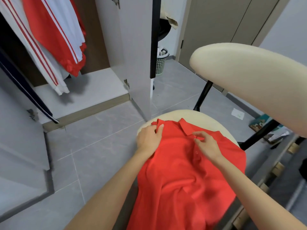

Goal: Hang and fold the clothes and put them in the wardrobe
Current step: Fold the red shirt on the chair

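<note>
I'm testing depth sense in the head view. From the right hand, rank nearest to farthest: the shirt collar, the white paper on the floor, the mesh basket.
From the right hand:
1. Collar of the red shirt, just beyond it.
2. White paper, on the floor to the right, past the chair.
3. Mesh basket, far ahead, behind the wardrobe door.

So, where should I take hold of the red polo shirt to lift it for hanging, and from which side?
Take a grip on both shoulders, just beside the collar, coming from above. The red polo shirt lies face up on the chair seat, collar far from you, so it should hang straight. The left hand holds one shoulder now.
</note>
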A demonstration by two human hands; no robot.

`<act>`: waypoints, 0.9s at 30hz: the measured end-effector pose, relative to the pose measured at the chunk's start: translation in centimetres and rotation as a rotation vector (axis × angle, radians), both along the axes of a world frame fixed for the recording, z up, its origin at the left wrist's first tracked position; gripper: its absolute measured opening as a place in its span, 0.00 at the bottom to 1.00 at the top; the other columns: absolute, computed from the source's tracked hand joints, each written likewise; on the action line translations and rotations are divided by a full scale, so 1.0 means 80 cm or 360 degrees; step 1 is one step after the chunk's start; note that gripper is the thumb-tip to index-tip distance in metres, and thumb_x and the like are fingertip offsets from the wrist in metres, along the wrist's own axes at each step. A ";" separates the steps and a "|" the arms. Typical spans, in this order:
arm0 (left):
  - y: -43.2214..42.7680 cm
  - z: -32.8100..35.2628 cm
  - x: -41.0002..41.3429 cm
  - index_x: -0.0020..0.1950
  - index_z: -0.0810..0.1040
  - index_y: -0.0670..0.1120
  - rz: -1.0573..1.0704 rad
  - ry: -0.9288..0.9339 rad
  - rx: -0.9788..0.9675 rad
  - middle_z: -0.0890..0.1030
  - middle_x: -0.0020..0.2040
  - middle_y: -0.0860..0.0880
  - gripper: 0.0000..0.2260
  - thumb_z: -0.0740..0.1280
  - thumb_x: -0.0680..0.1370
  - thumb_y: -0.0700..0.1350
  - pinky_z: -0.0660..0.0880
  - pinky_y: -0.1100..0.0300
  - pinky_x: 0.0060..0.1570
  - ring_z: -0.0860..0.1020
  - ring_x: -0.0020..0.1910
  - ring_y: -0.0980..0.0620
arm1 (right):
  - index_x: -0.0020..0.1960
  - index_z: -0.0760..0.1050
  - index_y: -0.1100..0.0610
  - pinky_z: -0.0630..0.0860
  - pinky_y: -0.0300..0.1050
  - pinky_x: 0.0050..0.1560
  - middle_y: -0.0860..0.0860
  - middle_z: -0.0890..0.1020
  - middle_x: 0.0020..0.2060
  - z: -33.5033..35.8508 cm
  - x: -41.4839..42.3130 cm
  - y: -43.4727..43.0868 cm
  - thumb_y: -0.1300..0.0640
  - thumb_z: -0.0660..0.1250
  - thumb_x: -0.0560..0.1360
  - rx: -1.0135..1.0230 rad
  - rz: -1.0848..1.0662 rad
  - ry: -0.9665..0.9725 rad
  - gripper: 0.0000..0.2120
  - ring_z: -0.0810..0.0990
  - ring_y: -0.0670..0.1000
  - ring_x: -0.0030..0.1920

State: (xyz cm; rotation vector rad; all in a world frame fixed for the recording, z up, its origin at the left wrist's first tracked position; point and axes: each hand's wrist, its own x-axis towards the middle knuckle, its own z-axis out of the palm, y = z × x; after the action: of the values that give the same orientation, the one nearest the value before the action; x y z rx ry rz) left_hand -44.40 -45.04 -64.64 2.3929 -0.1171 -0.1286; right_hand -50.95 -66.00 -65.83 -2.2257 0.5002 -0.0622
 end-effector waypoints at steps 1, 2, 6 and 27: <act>-0.013 0.000 -0.005 0.53 0.80 0.48 -0.0090 0.0239 -0.0229 0.83 0.37 0.47 0.17 0.57 0.81 0.58 0.79 0.55 0.40 0.83 0.37 0.45 | 0.58 0.78 0.55 0.69 0.29 0.40 0.51 0.81 0.57 0.001 -0.007 -0.008 0.65 0.62 0.76 0.0011 -0.0030 0.0014 0.13 0.78 0.49 0.39; -0.022 0.000 -0.012 0.61 0.77 0.51 -0.0153 0.0496 -0.0463 0.83 0.37 0.50 0.17 0.58 0.81 0.58 0.80 0.57 0.35 0.83 0.33 0.47 | 0.59 0.78 0.56 0.69 0.30 0.45 0.51 0.80 0.58 0.001 -0.013 -0.014 0.65 0.62 0.77 0.0015 -0.0058 0.0032 0.13 0.79 0.50 0.44; -0.026 -0.021 -0.027 0.63 0.77 0.50 -0.0147 0.0662 -0.0572 0.84 0.43 0.53 0.16 0.58 0.81 0.55 0.81 0.57 0.35 0.83 0.33 0.50 | 0.61 0.77 0.58 0.66 0.40 0.60 0.52 0.80 0.60 0.001 -0.028 -0.030 0.63 0.62 0.78 0.0026 -0.0124 0.0082 0.13 0.76 0.52 0.62; 0.061 -0.079 -0.060 0.47 0.61 0.53 -0.0715 -0.0008 0.0369 0.66 0.42 0.55 0.13 0.64 0.74 0.40 0.68 0.56 0.36 0.73 0.36 0.48 | 0.54 0.73 0.56 0.76 0.49 0.52 0.53 0.80 0.43 -0.054 0.117 0.089 0.55 0.66 0.78 0.0017 0.0383 0.0367 0.07 0.79 0.48 0.30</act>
State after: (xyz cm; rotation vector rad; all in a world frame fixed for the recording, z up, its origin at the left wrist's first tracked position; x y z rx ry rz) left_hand -49.23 -40.14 -70.99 2.5581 -0.6751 -0.3625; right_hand -41.59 -58.90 -70.13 -2.2782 0.3501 0.3253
